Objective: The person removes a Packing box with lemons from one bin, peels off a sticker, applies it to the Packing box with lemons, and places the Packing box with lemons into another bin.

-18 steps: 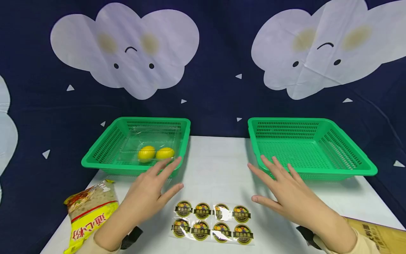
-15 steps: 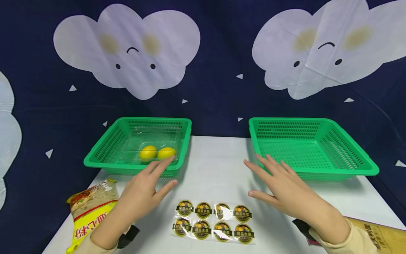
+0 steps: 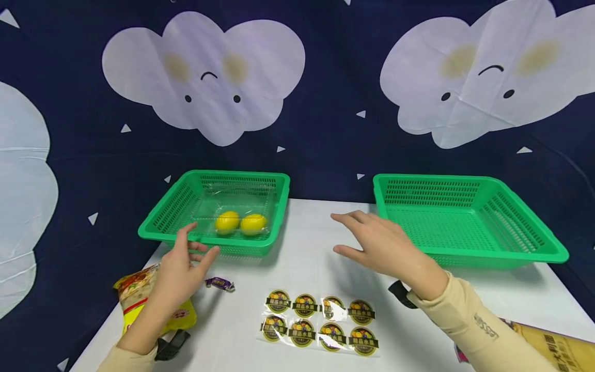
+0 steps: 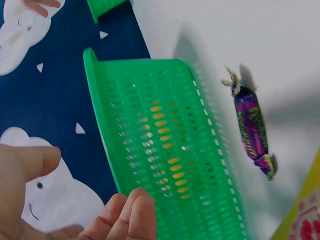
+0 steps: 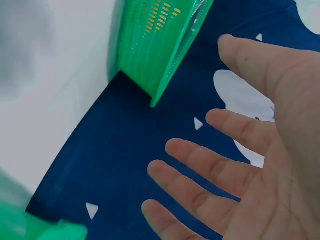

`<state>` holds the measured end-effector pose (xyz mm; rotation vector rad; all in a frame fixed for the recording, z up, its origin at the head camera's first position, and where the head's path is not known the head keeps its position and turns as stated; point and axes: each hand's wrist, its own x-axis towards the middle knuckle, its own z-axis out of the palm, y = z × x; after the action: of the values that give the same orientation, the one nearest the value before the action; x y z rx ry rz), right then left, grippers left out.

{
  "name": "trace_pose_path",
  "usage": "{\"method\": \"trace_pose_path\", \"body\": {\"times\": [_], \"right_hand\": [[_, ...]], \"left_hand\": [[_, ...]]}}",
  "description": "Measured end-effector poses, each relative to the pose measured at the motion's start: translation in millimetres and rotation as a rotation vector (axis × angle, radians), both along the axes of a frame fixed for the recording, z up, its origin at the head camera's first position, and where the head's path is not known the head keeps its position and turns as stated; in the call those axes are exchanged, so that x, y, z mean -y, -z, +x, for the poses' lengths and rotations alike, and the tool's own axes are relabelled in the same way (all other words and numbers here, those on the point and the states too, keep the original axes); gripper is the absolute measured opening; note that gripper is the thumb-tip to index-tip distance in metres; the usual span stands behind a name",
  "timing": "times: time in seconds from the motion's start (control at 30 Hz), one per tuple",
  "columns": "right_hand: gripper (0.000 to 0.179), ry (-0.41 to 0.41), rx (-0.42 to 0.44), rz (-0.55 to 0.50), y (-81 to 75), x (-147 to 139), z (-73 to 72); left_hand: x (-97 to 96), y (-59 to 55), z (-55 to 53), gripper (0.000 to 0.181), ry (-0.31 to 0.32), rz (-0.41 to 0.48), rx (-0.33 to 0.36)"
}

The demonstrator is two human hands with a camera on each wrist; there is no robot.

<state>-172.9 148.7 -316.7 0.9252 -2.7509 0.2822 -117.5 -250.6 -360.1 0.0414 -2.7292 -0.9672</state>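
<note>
My left hand hovers in front of the left green basket, its fingers loosely bent around nothing. Inside that basket lies a clear plastic box with two lemons showing yellow. Just right of the left hand, a purple-wrapped candy rests on the table; the left wrist view shows the same candy with twisted ends. My right hand is over the table beside the right green basket, palm down, holding nothing. Its fingers are spread in the right wrist view.
A sheet of round fruit stickers lies on the white table, front middle. A yellow food bag is partly behind the left forearm. At front right lies a tan package. A dark cloud-print cloth hangs behind.
My left hand has moved left, its fingers bending more, and the candy now shows beside it. My right hand has moved left, away from the front of the right basket. The view has shifted slightly.
</note>
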Motion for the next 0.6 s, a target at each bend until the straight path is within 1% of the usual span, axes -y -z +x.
{"method": "trace_pose_path", "body": {"times": [0.1,0.17,0.3,0.4,0.47,0.6], "right_hand": [[0.059,0.000,0.039,-0.009,-0.8,14.1,-14.1],[0.060,0.004,0.070,-0.008,-1.9,23.3,-22.8],[0.058,-0.003,0.144,-0.018,-4.3,43.2,-40.5],[0.054,-0.009,0.208,-0.041,-3.9,57.7,-54.6],[0.053,-0.017,0.244,-0.059,-3.8,67.4,-63.1],[0.051,-0.035,0.273,-0.076,-2.7,84.7,-79.2]], "left_hand": [[8.8,1.9,-4.2,0.089,-0.058,0.072,0.091],[13.0,5.1,-8.1,0.093,-0.083,0.140,0.148],[19.1,11.2,-15.5,0.098,-0.117,0.285,0.225],[22.4,14.6,-19.4,0.102,-0.134,0.394,0.259],[23.8,15.9,-20.9,0.104,-0.151,0.450,0.273],[24.6,19.2,-24.3,0.107,-0.175,0.546,0.282]]}}
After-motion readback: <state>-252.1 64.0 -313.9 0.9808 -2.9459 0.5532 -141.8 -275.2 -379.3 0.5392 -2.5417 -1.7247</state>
